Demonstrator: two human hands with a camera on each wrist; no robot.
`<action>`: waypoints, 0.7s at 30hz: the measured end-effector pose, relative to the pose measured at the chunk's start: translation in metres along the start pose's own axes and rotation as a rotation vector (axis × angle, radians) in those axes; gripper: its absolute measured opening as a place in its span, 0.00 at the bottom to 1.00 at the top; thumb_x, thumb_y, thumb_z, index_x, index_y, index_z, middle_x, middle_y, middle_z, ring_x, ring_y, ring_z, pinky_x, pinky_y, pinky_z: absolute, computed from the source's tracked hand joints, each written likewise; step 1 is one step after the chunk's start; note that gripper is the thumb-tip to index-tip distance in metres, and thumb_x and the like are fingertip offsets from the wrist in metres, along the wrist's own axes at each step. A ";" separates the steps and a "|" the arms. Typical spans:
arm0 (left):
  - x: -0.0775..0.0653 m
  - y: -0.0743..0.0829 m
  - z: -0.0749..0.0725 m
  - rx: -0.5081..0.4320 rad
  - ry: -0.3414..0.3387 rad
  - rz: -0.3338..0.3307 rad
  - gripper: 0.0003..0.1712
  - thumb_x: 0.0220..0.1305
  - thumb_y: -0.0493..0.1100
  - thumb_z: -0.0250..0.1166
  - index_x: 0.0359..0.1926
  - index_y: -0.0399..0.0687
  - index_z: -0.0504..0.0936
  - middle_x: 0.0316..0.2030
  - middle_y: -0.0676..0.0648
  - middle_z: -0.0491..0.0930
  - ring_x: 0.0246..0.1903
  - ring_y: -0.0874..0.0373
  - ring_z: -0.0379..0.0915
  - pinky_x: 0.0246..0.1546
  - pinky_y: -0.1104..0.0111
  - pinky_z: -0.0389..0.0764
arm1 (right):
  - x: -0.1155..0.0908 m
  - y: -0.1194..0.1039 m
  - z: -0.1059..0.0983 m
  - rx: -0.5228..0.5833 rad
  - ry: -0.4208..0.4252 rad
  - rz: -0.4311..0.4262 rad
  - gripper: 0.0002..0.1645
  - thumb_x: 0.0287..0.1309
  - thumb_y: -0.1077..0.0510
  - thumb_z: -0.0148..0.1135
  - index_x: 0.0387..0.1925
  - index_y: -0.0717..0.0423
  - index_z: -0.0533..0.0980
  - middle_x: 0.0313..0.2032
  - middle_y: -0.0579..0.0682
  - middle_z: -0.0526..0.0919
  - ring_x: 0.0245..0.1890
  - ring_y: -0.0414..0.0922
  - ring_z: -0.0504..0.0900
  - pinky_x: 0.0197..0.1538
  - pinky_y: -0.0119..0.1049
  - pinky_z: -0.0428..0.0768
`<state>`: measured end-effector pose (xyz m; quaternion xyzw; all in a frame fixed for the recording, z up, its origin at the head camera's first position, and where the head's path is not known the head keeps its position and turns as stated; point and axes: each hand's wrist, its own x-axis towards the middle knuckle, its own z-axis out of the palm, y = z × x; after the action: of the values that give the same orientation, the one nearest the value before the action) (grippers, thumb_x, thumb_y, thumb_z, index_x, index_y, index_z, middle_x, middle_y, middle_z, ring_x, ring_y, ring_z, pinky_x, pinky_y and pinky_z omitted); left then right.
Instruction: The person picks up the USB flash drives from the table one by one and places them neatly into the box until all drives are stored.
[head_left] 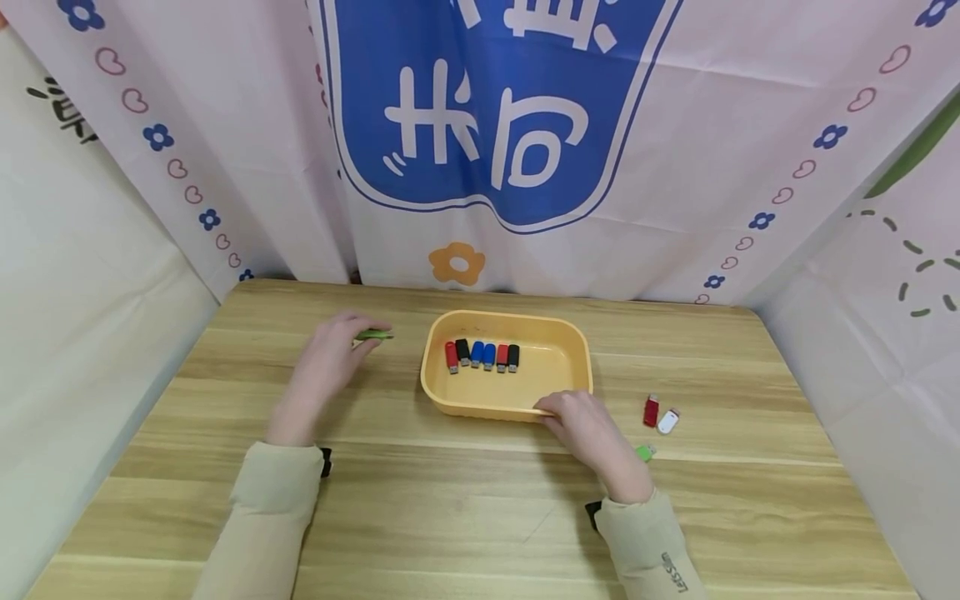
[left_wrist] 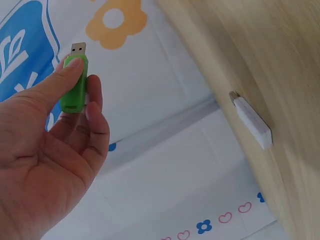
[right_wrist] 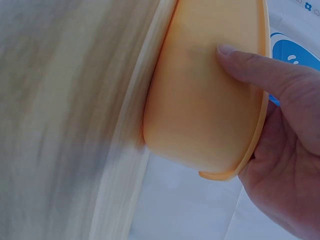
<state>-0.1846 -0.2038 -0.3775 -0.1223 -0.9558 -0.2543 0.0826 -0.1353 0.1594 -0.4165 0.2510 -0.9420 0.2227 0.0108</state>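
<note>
Between thumb and fingers, my left hand (head_left: 333, 354) pinches a green USB flash drive (left_wrist: 75, 90), its metal plug pointing up in the left wrist view. This hand is above the table, left of a yellow plastic box (head_left: 555, 379). My right hand (head_left: 588, 425) grips the box's near right rim, the thumb lying against its outer wall in the right wrist view. Inside the box, several flash drives form a row: a red one (head_left: 451, 357) at the left end, then black, blue, red and a black one (head_left: 513, 357) at the right end.
Right of the box lie a dark red flash drive (head_left: 651, 411), a white one (head_left: 668, 422) and a light green one (head_left: 646, 452), partly hidden by my right wrist. Another white drive (left_wrist: 254, 124) lies on the wooden table (head_left: 450, 517). A printed curtain (head_left: 285, 192) hangs behind.
</note>
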 end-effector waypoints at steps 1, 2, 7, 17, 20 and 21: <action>0.001 0.002 0.001 -0.005 0.010 0.010 0.15 0.65 0.37 0.66 0.53 0.46 0.84 0.52 0.39 0.83 0.52 0.41 0.79 0.53 0.47 0.80 | 0.000 0.000 0.000 0.000 0.001 -0.002 0.04 0.57 0.63 0.70 0.33 0.52 0.87 0.36 0.48 0.91 0.36 0.43 0.88 0.43 0.41 0.86; 0.002 0.004 0.001 -0.011 0.022 0.019 0.14 0.65 0.36 0.67 0.52 0.45 0.84 0.50 0.39 0.84 0.51 0.42 0.80 0.52 0.48 0.80 | 0.000 0.000 0.000 0.000 0.001 -0.003 0.04 0.57 0.63 0.70 0.33 0.52 0.87 0.36 0.48 0.91 0.37 0.43 0.88 0.43 0.41 0.86; 0.006 0.015 0.005 -0.031 0.074 0.052 0.11 0.62 0.37 0.70 0.46 0.45 0.83 0.43 0.42 0.87 0.43 0.46 0.83 0.44 0.52 0.83 | 0.000 0.000 0.000 0.009 -0.004 0.005 0.05 0.57 0.63 0.70 0.34 0.52 0.87 0.36 0.48 0.91 0.37 0.43 0.88 0.43 0.41 0.86; 0.015 0.037 0.013 -0.021 0.079 0.118 0.09 0.61 0.38 0.71 0.43 0.47 0.84 0.42 0.45 0.88 0.42 0.48 0.84 0.45 0.54 0.83 | 0.000 0.000 0.001 0.007 0.003 -0.003 0.04 0.57 0.63 0.70 0.34 0.52 0.87 0.36 0.47 0.91 0.36 0.43 0.88 0.42 0.41 0.86; 0.017 0.041 0.014 -0.025 0.083 0.138 0.09 0.61 0.37 0.70 0.43 0.48 0.85 0.43 0.44 0.88 0.43 0.47 0.83 0.45 0.54 0.83 | 0.000 0.000 0.001 0.003 0.005 -0.006 0.04 0.57 0.63 0.70 0.33 0.51 0.87 0.35 0.47 0.90 0.35 0.42 0.88 0.42 0.40 0.85; 0.017 0.043 0.014 -0.026 0.078 0.143 0.09 0.61 0.37 0.70 0.43 0.48 0.85 0.44 0.44 0.88 0.43 0.47 0.83 0.45 0.54 0.84 | 0.000 0.000 0.001 0.002 0.005 -0.006 0.04 0.57 0.63 0.70 0.33 0.51 0.87 0.35 0.47 0.90 0.35 0.42 0.88 0.42 0.40 0.85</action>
<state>-0.1905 -0.1573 -0.3659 -0.1814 -0.9373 -0.2647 0.1361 -0.1358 0.1590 -0.4176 0.2531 -0.9410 0.2244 0.0134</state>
